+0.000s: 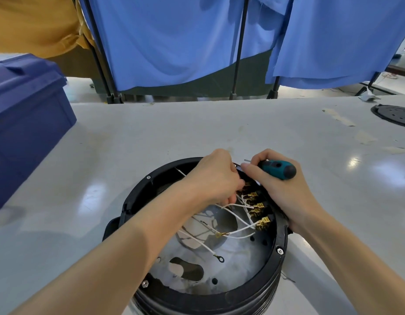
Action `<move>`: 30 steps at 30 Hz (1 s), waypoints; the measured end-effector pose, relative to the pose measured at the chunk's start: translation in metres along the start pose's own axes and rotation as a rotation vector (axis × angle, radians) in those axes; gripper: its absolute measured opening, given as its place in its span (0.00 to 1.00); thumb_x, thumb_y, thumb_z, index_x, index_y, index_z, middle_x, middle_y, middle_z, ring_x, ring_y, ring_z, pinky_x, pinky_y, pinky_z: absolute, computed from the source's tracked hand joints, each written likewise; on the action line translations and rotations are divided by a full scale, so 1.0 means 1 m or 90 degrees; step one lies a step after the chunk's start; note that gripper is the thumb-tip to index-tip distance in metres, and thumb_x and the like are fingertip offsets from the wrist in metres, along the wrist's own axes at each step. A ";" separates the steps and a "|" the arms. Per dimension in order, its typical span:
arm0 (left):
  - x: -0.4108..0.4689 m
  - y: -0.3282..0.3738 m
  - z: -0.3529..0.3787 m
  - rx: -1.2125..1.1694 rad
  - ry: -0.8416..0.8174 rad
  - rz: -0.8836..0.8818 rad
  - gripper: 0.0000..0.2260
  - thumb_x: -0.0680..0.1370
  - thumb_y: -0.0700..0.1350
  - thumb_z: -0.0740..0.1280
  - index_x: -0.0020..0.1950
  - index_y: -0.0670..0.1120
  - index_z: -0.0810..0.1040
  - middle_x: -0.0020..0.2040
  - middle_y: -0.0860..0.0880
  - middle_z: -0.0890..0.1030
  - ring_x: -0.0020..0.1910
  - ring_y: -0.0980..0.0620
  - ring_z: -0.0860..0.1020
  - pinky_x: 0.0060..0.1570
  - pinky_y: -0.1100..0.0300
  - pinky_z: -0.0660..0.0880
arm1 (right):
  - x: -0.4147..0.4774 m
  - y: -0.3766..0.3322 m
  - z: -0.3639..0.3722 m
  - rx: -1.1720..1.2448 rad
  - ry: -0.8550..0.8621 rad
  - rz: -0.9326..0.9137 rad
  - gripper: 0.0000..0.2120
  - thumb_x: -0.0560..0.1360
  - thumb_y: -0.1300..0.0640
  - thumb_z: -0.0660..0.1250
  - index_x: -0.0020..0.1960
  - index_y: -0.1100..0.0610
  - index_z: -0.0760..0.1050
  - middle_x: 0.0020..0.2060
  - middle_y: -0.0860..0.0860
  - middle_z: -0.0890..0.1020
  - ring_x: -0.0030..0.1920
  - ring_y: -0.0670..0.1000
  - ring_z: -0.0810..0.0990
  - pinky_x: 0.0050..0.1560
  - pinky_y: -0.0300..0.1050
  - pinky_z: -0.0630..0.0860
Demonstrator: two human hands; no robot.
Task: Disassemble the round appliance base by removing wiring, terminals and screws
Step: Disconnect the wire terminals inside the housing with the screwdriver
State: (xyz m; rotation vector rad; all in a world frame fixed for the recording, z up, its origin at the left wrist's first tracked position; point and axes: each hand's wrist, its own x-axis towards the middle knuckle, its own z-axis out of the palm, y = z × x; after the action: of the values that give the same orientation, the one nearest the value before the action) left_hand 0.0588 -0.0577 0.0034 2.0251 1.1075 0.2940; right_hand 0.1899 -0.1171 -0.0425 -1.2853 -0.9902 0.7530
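Low in the frame's centre, the round base (208,235) sits on the table (197,128); left hand (216,178) seemingly pinches white wires (231,204), right hand (281,185) grips a screwdriver (277,169)

The round black base (210,289) is set open side up, white wires (233,215) and brass terminals (257,210) clustered at two o'clock inside.

Workshop or teardown station. Indicators: a bare grey worktable (197,133) with tape residue; blue cloth screens (174,42) on black poles at 12 o'clock; a blue plastic crate (26,105) at 10 o'clock; a detached black round cover (395,114) at 2 o'clock.
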 end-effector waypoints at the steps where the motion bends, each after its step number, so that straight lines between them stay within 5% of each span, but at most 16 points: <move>1: 0.001 0.001 0.001 -0.006 0.016 -0.009 0.07 0.76 0.37 0.64 0.41 0.38 0.81 0.26 0.46 0.77 0.24 0.53 0.73 0.28 0.64 0.72 | -0.001 0.000 0.000 0.004 -0.006 -0.005 0.09 0.72 0.61 0.73 0.39 0.61 0.74 0.34 0.60 0.78 0.34 0.53 0.78 0.34 0.45 0.75; 7: -0.006 -0.010 0.000 0.027 0.127 -0.062 0.07 0.68 0.37 0.65 0.34 0.44 0.82 0.32 0.46 0.80 0.34 0.44 0.78 0.36 0.56 0.76 | -0.003 -0.001 -0.003 0.019 0.003 -0.008 0.10 0.72 0.62 0.74 0.37 0.61 0.74 0.31 0.56 0.77 0.31 0.50 0.77 0.29 0.40 0.74; 11: -0.017 -0.035 -0.017 -0.042 0.155 -0.051 0.13 0.69 0.35 0.65 0.26 0.47 0.79 0.22 0.51 0.75 0.26 0.50 0.73 0.33 0.60 0.73 | -0.003 -0.001 -0.001 -0.012 0.023 -0.022 0.11 0.71 0.61 0.74 0.36 0.60 0.74 0.29 0.50 0.76 0.29 0.45 0.74 0.28 0.34 0.71; 19: -0.018 -0.029 -0.021 -0.169 0.060 0.050 0.08 0.77 0.38 0.66 0.39 0.43 0.80 0.26 0.48 0.79 0.21 0.55 0.69 0.34 0.59 0.71 | -0.006 -0.005 0.002 0.025 0.067 0.052 0.12 0.75 0.56 0.71 0.36 0.58 0.74 0.28 0.50 0.79 0.28 0.47 0.77 0.27 0.36 0.73; 22: -0.016 -0.019 -0.027 -0.232 0.056 0.120 0.06 0.77 0.40 0.68 0.40 0.42 0.79 0.29 0.47 0.81 0.23 0.53 0.72 0.28 0.66 0.70 | -0.004 -0.005 0.000 0.092 0.123 0.116 0.12 0.78 0.53 0.66 0.39 0.59 0.73 0.34 0.54 0.85 0.29 0.51 0.80 0.28 0.41 0.76; 26: -0.005 0.006 -0.043 -0.241 0.090 0.206 0.05 0.77 0.40 0.68 0.41 0.43 0.79 0.31 0.48 0.83 0.25 0.55 0.75 0.25 0.72 0.68 | -0.001 -0.001 -0.008 -0.004 0.220 0.033 0.12 0.79 0.52 0.63 0.41 0.57 0.74 0.32 0.54 0.85 0.34 0.47 0.83 0.39 0.45 0.73; 30: 0.014 0.036 -0.055 -0.202 0.116 0.292 0.06 0.77 0.41 0.69 0.40 0.44 0.80 0.31 0.50 0.83 0.26 0.58 0.76 0.26 0.73 0.69 | -0.001 0.005 -0.011 0.001 0.278 -0.031 0.10 0.80 0.52 0.62 0.43 0.55 0.76 0.29 0.55 0.83 0.35 0.54 0.83 0.37 0.45 0.73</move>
State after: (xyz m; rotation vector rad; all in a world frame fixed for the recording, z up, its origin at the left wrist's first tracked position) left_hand 0.0601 -0.0280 0.0638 1.9658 0.6345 0.8469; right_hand 0.1995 -0.1219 -0.0474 -1.3458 -0.6627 0.4092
